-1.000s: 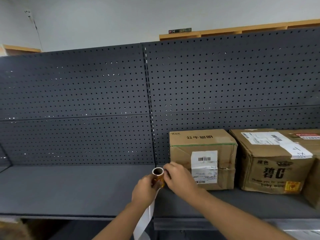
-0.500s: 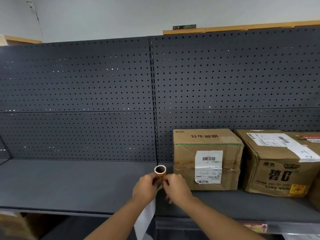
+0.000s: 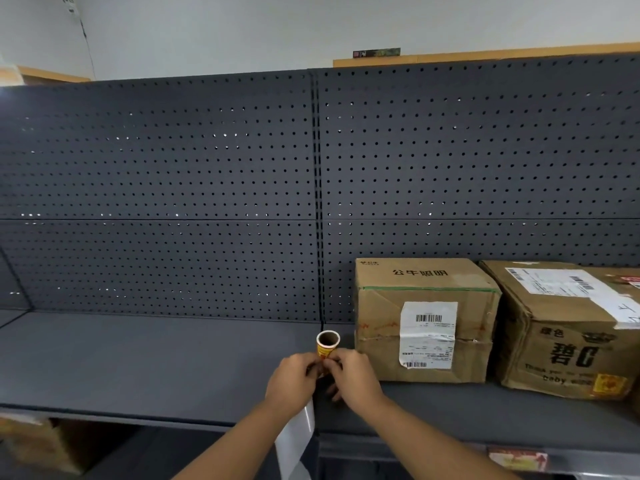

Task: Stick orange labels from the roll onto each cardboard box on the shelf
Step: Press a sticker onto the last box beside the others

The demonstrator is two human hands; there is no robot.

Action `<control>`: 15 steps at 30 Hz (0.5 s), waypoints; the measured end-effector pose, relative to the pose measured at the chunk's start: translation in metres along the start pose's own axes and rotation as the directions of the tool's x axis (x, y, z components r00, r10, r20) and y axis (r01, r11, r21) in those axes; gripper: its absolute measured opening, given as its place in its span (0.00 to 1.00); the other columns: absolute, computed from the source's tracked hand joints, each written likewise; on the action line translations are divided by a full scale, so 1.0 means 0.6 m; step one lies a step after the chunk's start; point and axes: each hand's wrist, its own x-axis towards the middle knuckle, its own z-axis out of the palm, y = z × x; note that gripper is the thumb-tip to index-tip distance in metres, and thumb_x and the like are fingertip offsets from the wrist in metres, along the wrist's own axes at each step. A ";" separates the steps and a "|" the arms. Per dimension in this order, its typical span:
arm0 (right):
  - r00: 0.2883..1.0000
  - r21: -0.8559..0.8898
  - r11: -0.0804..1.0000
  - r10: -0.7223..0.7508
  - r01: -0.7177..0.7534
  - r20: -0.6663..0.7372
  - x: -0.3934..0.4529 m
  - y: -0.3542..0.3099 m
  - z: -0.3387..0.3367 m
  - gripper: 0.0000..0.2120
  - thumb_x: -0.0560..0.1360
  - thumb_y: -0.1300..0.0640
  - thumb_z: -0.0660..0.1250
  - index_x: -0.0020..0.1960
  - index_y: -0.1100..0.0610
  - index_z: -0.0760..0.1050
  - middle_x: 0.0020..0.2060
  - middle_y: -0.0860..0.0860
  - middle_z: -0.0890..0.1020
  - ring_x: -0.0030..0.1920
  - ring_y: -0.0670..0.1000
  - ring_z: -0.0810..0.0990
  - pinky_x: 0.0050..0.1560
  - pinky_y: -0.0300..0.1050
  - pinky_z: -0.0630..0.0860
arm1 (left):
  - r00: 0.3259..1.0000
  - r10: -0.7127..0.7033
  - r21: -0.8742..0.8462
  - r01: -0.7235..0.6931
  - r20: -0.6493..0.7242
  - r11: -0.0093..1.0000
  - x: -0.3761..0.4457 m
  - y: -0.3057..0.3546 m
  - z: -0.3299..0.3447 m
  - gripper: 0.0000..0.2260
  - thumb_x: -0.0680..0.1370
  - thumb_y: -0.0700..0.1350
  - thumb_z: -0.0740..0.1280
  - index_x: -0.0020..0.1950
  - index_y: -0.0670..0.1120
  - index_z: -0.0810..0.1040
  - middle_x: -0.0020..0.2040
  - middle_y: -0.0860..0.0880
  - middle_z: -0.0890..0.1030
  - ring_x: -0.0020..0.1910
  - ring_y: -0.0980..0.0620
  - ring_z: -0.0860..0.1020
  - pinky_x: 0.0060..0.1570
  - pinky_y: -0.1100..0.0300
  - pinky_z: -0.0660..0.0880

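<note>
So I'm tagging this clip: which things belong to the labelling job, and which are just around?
Job: label roll, gripped by left hand and right hand; trailing backing strip; unlabelled left cardboard box; right cardboard box, already bearing an orange label.
Around: shelf; pegboard.

My head camera, the only view, faces the shelf (image 3: 138, 358) and its pegboard (image 3: 173, 185) squarely, tilted slightly downward. It sits near, with my hands low in the middle.
</note>
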 end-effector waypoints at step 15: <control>0.997 0.004 0.999 -0.033 0.034 -0.066 0.002 0.011 0.015 0.08 0.83 0.60 0.64 0.48 0.58 0.81 0.34 0.57 0.84 0.31 0.57 0.84 0.32 0.56 0.83 | 0.998 -0.036 -0.199 0.045 0.049 0.979 -0.006 -0.004 -0.003 0.10 0.83 0.43 0.65 0.46 0.55 0.82 0.41 0.54 0.84 0.43 0.57 0.82 0.41 0.69 0.74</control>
